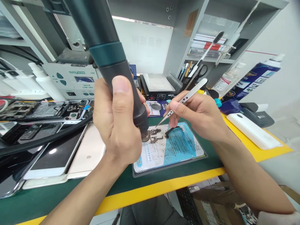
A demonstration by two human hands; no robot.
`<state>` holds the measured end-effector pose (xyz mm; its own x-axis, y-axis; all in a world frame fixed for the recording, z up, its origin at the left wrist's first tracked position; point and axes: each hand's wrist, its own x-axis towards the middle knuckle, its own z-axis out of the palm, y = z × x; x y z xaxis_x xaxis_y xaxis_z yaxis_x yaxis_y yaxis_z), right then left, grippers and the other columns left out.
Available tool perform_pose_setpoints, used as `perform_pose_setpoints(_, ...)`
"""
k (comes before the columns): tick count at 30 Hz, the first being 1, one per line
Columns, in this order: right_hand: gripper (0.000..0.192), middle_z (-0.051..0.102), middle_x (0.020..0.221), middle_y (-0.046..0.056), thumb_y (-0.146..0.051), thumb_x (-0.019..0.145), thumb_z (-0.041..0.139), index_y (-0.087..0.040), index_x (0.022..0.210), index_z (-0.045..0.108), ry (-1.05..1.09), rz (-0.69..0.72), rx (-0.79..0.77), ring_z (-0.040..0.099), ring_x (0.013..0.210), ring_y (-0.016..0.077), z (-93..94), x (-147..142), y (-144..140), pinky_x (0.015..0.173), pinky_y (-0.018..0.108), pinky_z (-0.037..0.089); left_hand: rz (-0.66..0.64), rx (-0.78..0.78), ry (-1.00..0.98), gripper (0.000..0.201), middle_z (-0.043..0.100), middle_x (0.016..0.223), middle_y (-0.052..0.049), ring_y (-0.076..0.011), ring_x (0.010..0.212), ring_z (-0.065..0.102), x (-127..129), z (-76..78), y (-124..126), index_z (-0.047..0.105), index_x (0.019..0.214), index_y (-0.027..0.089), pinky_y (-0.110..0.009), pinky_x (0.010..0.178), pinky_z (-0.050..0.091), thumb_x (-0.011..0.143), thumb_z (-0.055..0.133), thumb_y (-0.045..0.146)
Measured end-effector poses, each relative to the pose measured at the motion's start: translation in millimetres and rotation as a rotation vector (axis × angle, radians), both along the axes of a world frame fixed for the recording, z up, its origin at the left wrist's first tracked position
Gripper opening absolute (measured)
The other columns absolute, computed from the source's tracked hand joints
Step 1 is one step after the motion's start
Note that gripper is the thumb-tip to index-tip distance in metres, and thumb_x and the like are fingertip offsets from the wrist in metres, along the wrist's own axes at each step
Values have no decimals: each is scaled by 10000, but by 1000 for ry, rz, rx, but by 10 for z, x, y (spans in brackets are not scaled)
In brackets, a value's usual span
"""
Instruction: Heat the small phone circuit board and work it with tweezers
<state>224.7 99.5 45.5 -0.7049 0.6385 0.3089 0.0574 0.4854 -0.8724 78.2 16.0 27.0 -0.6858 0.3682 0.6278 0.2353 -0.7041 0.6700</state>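
Fingers [118, 103] of the left hand [117, 125] clamp the hot-air gun [110, 59], nozzle over small metal parts [155, 136] on the blue mat [178, 147]; the right hand [199, 115] pinches tweezers [185, 99] above them

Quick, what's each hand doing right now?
Left hand: closed around the hot air gun handle.
Right hand: closed, holding tweezers.

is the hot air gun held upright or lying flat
Upright, tilted slightly: the left hand grips the hot air gun with its nozzle pointing down just above the small parts on the blue mat.
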Motion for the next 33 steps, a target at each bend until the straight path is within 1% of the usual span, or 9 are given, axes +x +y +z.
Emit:
perform_pose_setpoints(3,304,699,673,30,-477,940,704,-186,866,662,25,-16,-38,684,583,165,-14,-1,20,547,287,543,-13,-32,-12,303,552,681,1,-172,484,582,-6,20,-30,621,966,180,-331,413,464,1032,476,438)
perform_pose_setpoints(8,337,666,686,3,-492,903,736,-192,851,590,139,-51,-137,671,548,157,-28,-23,46,520,286,539,-24,-15,0,357,553,697,0,-159,477,577,-56,21,-23,621,974,164,-322,411,472,1025,477,487)
perform_pose_setpoints(15,390,638,642,-6,-536,881,724,-187,830,555,209,-91,-231,629,504,143,-26,-37,87,485,267,505,-73,-42,-2,279,585,749,4,-155,536,612,-133,7,-69,586,994,223,-306,459,510,1022,496,485)
perform_pose_setpoints(18,432,637,622,0,-595,882,696,-193,833,544,180,-104,-247,619,520,149,-32,-27,100,506,272,499,-25,-48,66,295,590,769,5,-145,548,615,-233,28,-83,569,1015,227,-297,468,515,1024,482,509)
perform_pose_setpoints(20,457,639,606,6,-632,880,677,-199,838,537,154,-94,-258,617,531,158,-39,-23,103,518,281,499,69,-14,110,315,593,764,14,-137,546,608,-356,95,-93,562,1034,223,-298,486,518,1011,504,532)
perform_pose_setpoints(23,447,643,575,13,-630,916,633,-200,851,531,141,-64,-254,596,511,155,-48,-23,87,516,278,487,249,73,151,324,600,752,31,-136,540,607,-665,320,-104,525,1045,231,-313,508,520,989,549,548)
perform_pose_setpoints(27,447,643,562,15,-634,939,594,-203,853,516,126,-23,-263,587,511,161,-42,-21,32,530,291,485,422,162,188,313,628,827,8,-167,633,654,-1349,833,-33,483,1015,258,-382,626,556,999,518,568)
perform_pose_setpoints(30,452,638,569,9,-639,955,567,-203,854,507,126,4,-270,579,516,155,-33,-15,0,539,292,485,522,138,224,351,644,861,-15,-168,749,654,-1919,1256,102,538,1051,177,-384,756,550,977,590,516)
perform_pose_setpoints(33,454,625,562,-3,-641,965,547,-202,863,504,132,18,-271,576,514,150,-46,-11,12,534,284,483,610,89,251,382,648,936,-35,-190,860,644,-2302,1568,255,582,1079,156,-382,765,534,971,597,522)
